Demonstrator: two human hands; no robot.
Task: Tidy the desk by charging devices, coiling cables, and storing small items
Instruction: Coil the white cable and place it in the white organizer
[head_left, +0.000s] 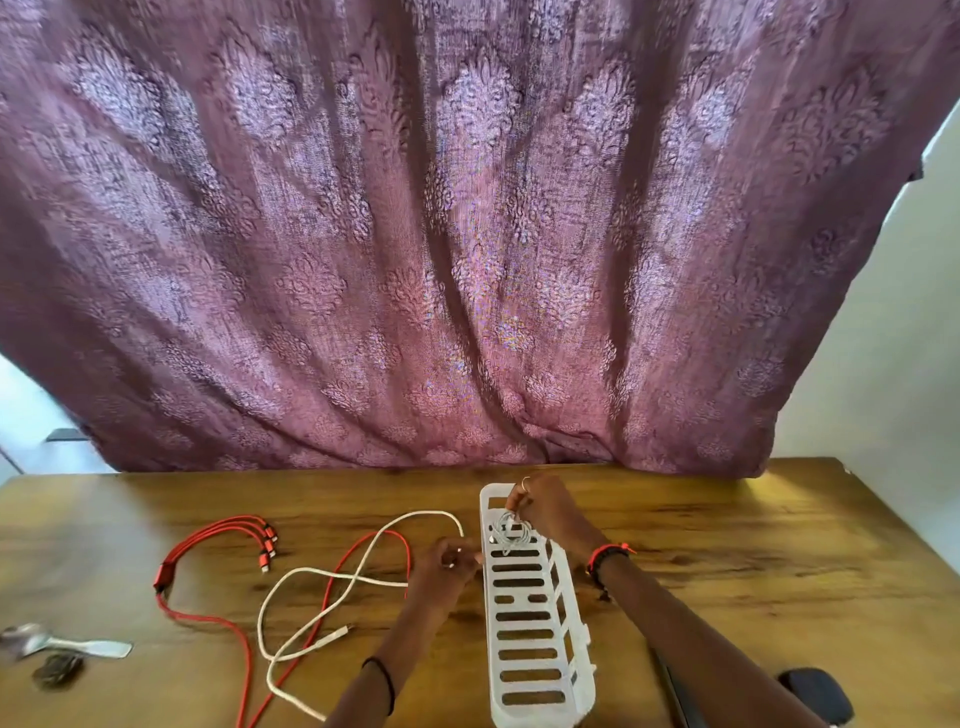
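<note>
White cable (431, 513) on wooden desk (727, 545), purple curtain (467, 234) behind, right grip (545, 506) pinching coiled cable (511, 535), left grip (452, 561) unclear.

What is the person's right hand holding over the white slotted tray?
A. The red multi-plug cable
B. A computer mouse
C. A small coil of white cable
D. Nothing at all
C: the right hand pinches a small coil of white cable at the far end of the white slotted tray.

A mauve patterned curtain (467, 234) hangs in folds behind the far edge of the wooden worktop (727, 545), daylight glowing through it; pale wall (909, 312) shows at right.
</note>
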